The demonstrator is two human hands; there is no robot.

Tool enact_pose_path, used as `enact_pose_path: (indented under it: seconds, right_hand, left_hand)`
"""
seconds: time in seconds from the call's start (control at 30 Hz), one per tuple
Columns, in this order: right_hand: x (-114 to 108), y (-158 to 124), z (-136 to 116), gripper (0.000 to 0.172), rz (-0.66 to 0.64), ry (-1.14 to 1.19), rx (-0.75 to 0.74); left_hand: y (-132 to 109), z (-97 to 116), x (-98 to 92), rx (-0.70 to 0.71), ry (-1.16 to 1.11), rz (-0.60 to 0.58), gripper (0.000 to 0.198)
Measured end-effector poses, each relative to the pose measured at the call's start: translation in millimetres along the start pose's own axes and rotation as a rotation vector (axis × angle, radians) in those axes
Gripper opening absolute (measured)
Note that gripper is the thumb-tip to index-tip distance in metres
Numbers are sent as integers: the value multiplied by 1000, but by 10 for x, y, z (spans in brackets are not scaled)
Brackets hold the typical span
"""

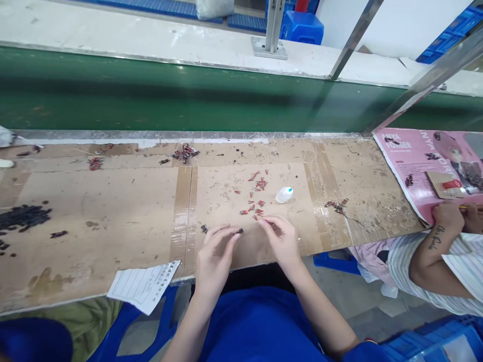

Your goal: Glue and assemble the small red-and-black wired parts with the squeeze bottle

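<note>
Over the cardboard-covered table (151,201), my left hand (217,254) pinches a small black part (240,231) between thumb and fingertips. To its right, my right hand (279,236) has its thumb and fingers closed at a small red part (255,217) by the near edge of a scattered group of red parts (260,185). A white bottle (284,194) with a blue-green tip lies beyond my right hand. Just left of my left fingertips sits another small black part (204,229).
A pile of black parts (24,217) lies far left; dark-red clusters (184,153) (337,206) lie farther back and right. A paper sheet (145,286) overhangs the near edge. Behind runs a green belt (169,95). Another person's hand (448,216) is at the right.
</note>
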State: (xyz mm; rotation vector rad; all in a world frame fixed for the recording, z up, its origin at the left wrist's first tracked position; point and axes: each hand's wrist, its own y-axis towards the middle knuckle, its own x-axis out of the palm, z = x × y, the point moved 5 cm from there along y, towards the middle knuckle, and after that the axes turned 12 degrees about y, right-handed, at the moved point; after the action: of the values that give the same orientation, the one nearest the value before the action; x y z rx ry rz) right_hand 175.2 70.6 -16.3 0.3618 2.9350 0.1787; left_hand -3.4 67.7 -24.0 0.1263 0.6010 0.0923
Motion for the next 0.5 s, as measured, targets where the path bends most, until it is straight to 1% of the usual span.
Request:
enact_pose_path:
  seconds: [0.07,0.13,0.23,0.37,0.43,0.5]
  right_hand:
    - [102,-78,-55,17,24,164,84]
    - [185,-124,-92,17,42,235,122]
    - [241,-129,-122,14,48,243,113]
    - [225,-103,-120,14,83,212,91]
    - [229,-105,-89,15,87,233,135]
    - [259,-119,-44,17,59,294,216]
  left_hand:
    - [-7,13,28,-55,-54,-23,19]
    - [-17,20,46,-84,-89,-43,20]
    - [-30,19,42,-102,-114,-32,20]
    - [-24,14,48,-135,-152,-22,20]
    - [-12,17,65,-168,-205,-35,19]
    - [0,25,93,-211,-272,-72,18]
